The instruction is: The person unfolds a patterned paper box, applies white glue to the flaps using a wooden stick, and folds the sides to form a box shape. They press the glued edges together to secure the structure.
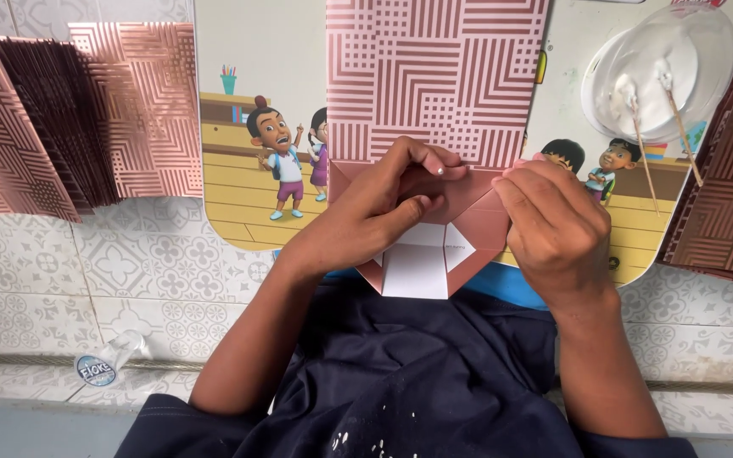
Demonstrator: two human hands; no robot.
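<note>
A pink paper bag (434, 85) with a white line pattern lies flat on a cartoon-printed board (248, 127). Its bottom end (426, 254) is folded open, showing brown flaps and white inside paper. My left hand (375, 212) presses down on the folded flaps with the fingers curled and the thumb on the crease. My right hand (553, 220) pinches the right edge of the fold, fingertips on the flap.
A stack of finished patterned bags (69, 119) fans out at the left. More dark patterned bags (731, 195) lie at the right. A clear plastic bowl (663, 68) with white glue and two sticks sits at the upper right. A small plastic cup (108, 360) lies on the tiled floor.
</note>
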